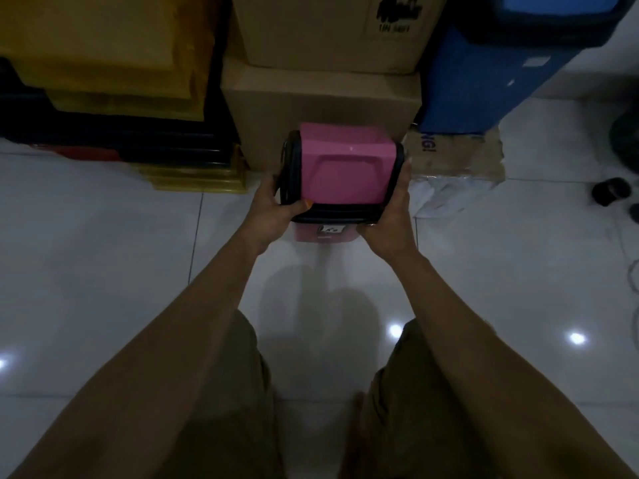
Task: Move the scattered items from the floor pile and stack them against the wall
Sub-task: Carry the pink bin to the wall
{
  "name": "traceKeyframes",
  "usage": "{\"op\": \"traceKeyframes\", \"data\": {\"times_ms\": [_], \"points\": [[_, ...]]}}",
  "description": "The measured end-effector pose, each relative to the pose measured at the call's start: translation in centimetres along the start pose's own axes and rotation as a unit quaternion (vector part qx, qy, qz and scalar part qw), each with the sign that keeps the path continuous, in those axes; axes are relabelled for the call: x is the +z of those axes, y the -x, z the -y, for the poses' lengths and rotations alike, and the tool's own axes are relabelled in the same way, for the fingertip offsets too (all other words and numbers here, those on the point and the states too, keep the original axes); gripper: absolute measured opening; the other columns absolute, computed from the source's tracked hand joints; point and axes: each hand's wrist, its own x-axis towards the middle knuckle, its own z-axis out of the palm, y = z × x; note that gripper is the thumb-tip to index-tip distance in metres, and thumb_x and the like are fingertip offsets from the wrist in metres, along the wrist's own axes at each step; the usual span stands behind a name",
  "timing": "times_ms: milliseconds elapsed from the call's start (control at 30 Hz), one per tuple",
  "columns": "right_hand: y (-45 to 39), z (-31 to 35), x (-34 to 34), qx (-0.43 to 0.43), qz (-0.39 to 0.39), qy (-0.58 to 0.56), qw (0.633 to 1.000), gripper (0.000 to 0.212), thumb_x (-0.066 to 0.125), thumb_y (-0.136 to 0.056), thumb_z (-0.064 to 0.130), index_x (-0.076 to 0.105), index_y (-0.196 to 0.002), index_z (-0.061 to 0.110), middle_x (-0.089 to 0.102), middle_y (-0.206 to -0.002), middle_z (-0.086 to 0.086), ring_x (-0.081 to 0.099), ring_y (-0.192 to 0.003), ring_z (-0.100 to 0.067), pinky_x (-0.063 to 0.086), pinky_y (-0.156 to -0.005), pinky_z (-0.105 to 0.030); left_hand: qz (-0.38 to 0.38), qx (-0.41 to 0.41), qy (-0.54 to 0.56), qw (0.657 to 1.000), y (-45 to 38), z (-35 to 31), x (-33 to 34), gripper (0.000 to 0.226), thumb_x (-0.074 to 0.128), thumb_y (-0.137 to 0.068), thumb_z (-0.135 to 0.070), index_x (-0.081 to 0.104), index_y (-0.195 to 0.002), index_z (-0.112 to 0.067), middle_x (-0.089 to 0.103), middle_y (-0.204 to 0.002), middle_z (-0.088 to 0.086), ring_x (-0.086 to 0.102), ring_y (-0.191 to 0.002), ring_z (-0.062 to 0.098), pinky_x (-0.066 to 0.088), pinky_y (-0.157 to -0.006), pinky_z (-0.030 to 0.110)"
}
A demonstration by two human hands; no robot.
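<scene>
Head view: I hold a small pink bin [342, 171] with a black rim between both hands, out in front of me at 12 o'clock, clear of the white tiled floor [121, 271]. My left hand [276, 205] grips the bin's 9 o'clock side, thumb curled over the near rim. My right hand [390, 216] grips the 3 o'clock side, fingers wrapped against the rim. The bin's swing lid faces up toward me.

Beyond the bin, at 12 o'clock, two cardboard boxes [321, 95] stand stacked one on the other. At 10 o'clock lies a stack of yellow and dark trays [114, 81]. At 1 o'clock stands a blue bin [484, 81], with a flattened carton [456, 157] on the floor at its foot.

Step in hand, as I judge it: carrying, near delivery. The next move calls for choosing a spot: floor in front of the boxes, or on top of one. I should lower the bin level, with both hands releasing only once it sits steady.
</scene>
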Motion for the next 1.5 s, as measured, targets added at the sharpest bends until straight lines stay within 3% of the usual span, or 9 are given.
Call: {"op": "traceKeyframes", "data": {"times_ms": [200, 433, 567, 767, 933, 1033, 1133, 1233, 1500], "points": [[-2.2, -4.4, 1.7, -0.033, -0.048, 0.045, 0.997, 0.115, 0.073, -0.081, 0.034, -0.012, -0.154, 0.014, 0.007, -0.161, -0.012, 0.015, -0.146, -0.019, 0.019, -0.113, -0.028, 0.022, 0.046, 0.006, 0.999, -3.4, 4.9, 1.3, 0.08, 0.074, -0.084, -0.023, 0.028, -0.149, -0.026, 0.04, -0.136, -0.013, 0.042, -0.131, 0.01, 0.046, -0.104, 0.04], [-3.0, -5.5, 1.4, -0.007, -0.078, 0.145, 0.986, 0.115, 0.074, -0.076, 0.041, -0.012, -0.153, 0.032, 0.021, -0.153, -0.021, 0.037, -0.126, -0.037, 0.035, -0.098, -0.049, -0.061, 0.055, 0.022, 0.996, -5.5, 4.3, 2.5, 0.066, 0.073, -0.084, -0.026, 0.042, -0.142, -0.024, 0.052, -0.126, -0.006, 0.058, -0.112, 0.016, 0.052, -0.065, 0.016], [-2.5, -5.7, 0.6, -0.029, -0.081, 0.111, 0.99, 0.11, 0.068, -0.074, 0.044, 0.0, -0.156, 0.019, 0.029, -0.139, -0.024, 0.037, -0.119, -0.024, 0.042, -0.097, -0.036, -0.055, 0.031, 0.029, 0.998, -5.6, 4.4, 2.6, 0.061, 0.071, -0.086, -0.026, 0.044, -0.141, -0.023, 0.054, -0.121, -0.004, 0.064, -0.103, 0.023, 0.054, -0.07, 0.023], [-2.6, -5.7, 0.8, -0.033, -0.101, 0.064, 0.992, 0.118, 0.083, -0.076, 0.023, -0.004, -0.155, 0.014, 0.032, -0.132, -0.02, 0.026, -0.088, 0.008, 0.034, -0.086, -0.012, -0.034, 0.039, 0.059, 0.997, -6.2, 4.6, 3.4, 0.053, 0.068, -0.089, -0.018, 0.047, -0.138, -0.022, 0.056, -0.119, -0.003, 0.061, -0.096, 0.006, 0.055, -0.071, 0.018], [-2.5, -5.7, 0.0, -0.021, -0.108, 0.077, 0.991, 0.117, 0.083, -0.077, 0.024, -0.003, -0.156, 0.011, 0.033, -0.129, -0.02, 0.025, -0.071, 0.009, 0.036, -0.082, -0.016, -0.01, 0.041, 0.088, 0.995, -6.3, 4.6, 4.3, 0.046, 0.066, -0.09, -0.013, 0.05, -0.132, -0.019, 0.057, -0.125, 0.003, 0.061, -0.103, 0.012, 0.056, -0.077, 0.021], [-2.4, -4.9, 0.2, 0.016, -0.086, 0.096, 0.991, 0.125, 0.085, -0.074, 0.029, -0.009, -0.155, 0.016, 0.03, -0.133, -0.019, 0.026, -0.076, 0.003, 0.037, -0.081, -0.018, -0.014, 0.047, 0.072, 0.996, -6.0, 4.7, 4.3, 0.052, 0.066, -0.09, -0.015, 0.046, -0.138, -0.017, 0.055, -0.131, 0.004, 0.059, -0.111, 0.015, 0.056, -0.086, 0.029], [-2.3, -3.8, 0.0, 0.075, -0.05, 0.102, 0.991, 0.13, 0.084, -0.071, 0.035, -0.015, -0.154, 0.027, 0.025, -0.138, -0.018, 0.042, -0.107, -0.021, 0.041, -0.095, -0.034, -0.018, 0.038, 0.015, 0.999, -5.0, 4.4, 4.1, 0.07, 0.072, -0.085, -0.03, 0.036, -0.146, -0.024, 0.046, -0.143, -0.001, 0.045, -0.129, 0.014, 0.046, -0.104, 0.041], [-0.8, -1.6, -1.1, 0.142, -0.019, 0.149, 0.978, 0.124, 0.079, -0.074, 0.03, -0.016, -0.153, 0.032, 0.014, -0.149, -0.02, 0.031, -0.128, -0.036, 0.035, -0.104, -0.044, -0.031, -0.012, -0.038, 0.999, -1.9, 3.3, 3.6, 0.088, 0.072, -0.084, -0.034, 0.018, -0.152, -0.022, 0.031, -0.142, -0.011, 0.031, -0.129, 0.005, 0.033, -0.109, 0.028], [4.4, 13.5, -7.1, 0.2, 0.118, 0.151, 0.961, 0.089, 0.066, -0.088, 0.031, 0.009, -0.155, 0.021, 0.023, -0.148, -0.014, 0.029, -0.131, -0.034, 0.03, -0.105, -0.037, -0.004, -0.101, -0.108, 0.989, 9.7, -9.4, -0.3, 0.06, 0.067, -0.09, -0.023, 0.04, -0.144, -0.018, 0.039, -0.147, 0.004, 0.039, -0.13, 0.012, 0.034, -0.109, 0.026]]}}
